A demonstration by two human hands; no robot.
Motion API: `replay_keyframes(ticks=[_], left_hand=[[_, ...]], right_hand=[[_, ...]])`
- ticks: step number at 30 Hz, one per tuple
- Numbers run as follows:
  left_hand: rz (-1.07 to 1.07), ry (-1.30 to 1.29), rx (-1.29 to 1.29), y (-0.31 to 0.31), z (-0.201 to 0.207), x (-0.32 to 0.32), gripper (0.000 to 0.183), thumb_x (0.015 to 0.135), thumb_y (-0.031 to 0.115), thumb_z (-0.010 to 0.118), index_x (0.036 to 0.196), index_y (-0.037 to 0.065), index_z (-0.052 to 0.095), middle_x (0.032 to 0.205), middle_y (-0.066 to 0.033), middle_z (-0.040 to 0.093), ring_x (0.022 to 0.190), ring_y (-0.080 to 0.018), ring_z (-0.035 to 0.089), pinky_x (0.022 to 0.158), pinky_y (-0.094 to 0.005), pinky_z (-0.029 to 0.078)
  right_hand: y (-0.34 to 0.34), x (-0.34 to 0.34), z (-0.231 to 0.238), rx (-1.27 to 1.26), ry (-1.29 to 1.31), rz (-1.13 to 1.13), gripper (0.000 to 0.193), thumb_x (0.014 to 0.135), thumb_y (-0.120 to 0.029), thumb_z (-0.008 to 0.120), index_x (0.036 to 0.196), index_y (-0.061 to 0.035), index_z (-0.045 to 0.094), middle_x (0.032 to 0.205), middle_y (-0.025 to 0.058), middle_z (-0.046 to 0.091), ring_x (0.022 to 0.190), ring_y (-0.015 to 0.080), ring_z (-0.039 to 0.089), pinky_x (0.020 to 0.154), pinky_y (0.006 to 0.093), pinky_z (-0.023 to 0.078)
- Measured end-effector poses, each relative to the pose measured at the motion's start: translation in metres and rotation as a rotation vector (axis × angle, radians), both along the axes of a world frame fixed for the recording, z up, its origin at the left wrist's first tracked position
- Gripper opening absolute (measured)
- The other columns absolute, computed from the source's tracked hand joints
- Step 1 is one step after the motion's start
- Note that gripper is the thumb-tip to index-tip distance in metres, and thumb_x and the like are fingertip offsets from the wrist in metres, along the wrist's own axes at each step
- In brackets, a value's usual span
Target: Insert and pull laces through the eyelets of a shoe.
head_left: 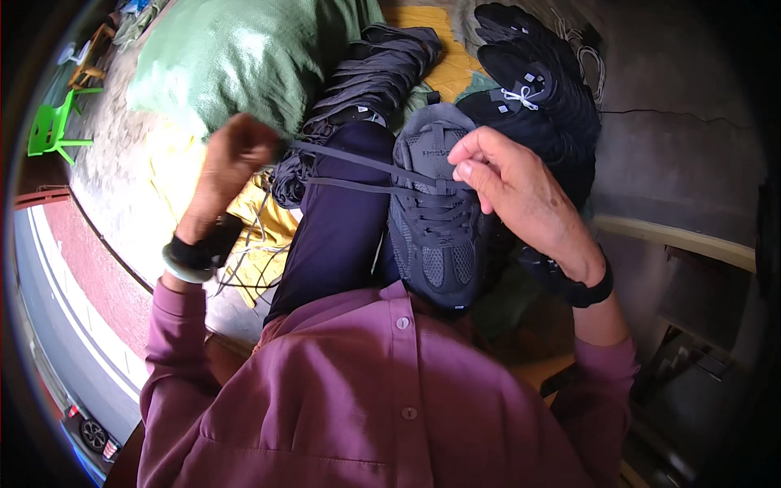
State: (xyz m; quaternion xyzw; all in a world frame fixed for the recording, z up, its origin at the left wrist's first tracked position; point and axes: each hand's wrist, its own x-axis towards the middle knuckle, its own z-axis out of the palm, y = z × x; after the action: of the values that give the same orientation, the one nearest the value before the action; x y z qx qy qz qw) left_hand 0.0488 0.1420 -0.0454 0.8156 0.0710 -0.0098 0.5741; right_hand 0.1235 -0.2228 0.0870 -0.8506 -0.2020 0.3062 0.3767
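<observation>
A dark grey mesh sneaker (443, 207) rests on my lap, its toe toward me and its tongue pointing away. Flat grey shoelaces (350, 159) cross its upper, and two strands stretch left from it. My left hand (232, 167), slightly blurred, is closed at the far end of the upper strand, left of my knee. Over the right side of the sneaker's collar, my right hand (517, 183) pinches thumb and forefinger where that strand meets the eyelets. Its fingertips partly hide the lace.
A large green woven sack (228, 61) stands at the far left. Bundled dark laces or straps (378, 69) lie beyond my knee. Several black shoes (541, 89) are stacked at the far right. Yellow sheeting (272, 244) lies below. A green chair (53, 126) stands farther left.
</observation>
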Motion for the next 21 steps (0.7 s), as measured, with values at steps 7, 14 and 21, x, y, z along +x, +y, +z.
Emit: replay_keyframes(ticks=[7, 14, 21], left_hand=[[0.543, 0.299, 0.544, 0.191, -0.073, -0.079, 0.016, 0.087, 0.01, 0.068, 0.085, 0.0, 0.055, 0.076, -0.0103, 0.067, 0.07, -0.016, 0.069, 0.063, -0.0308, 0.057], [0.592, 0.319, 0.424, 0.21, -0.098, -0.093, 0.013, 0.089, 0.006, 0.063, 0.084, 0.002, 0.052, 0.08, -0.0112, 0.069, 0.072, -0.0151, 0.07, 0.063, -0.0294, 0.059], [0.158, 0.062, 0.438, 0.121, -0.09, -0.041, 0.014, 0.088, 0.001, 0.071, 0.101, 0.0, 0.064, 0.093, -0.0115, 0.073, 0.087, -0.0175, 0.069, 0.078, -0.0296, 0.054]], right_hand=[[0.002, 0.005, -0.009, 0.096, -0.02, -0.028, 0.02, 0.106, -0.015, 0.051, 0.112, 0.0, 0.063, 0.096, 0.007, 0.068, 0.068, 0.0105, 0.058, 0.067, 0.0273, 0.05], [-0.001, 0.0, -0.009, 0.037, -0.308, 0.079, 0.014, 0.102, -0.008, 0.056, 0.111, -0.0015, 0.064, 0.093, 0.0091, 0.068, 0.065, 0.0126, 0.057, 0.065, 0.0294, 0.05], [0.005, 0.001, 0.004, -0.188, -0.567, 0.299, 0.005, 0.096, -0.007, 0.06, 0.099, -0.0038, 0.061, 0.093, 0.0126, 0.067, 0.086, 0.035, 0.069, 0.074, 0.0443, 0.054]])
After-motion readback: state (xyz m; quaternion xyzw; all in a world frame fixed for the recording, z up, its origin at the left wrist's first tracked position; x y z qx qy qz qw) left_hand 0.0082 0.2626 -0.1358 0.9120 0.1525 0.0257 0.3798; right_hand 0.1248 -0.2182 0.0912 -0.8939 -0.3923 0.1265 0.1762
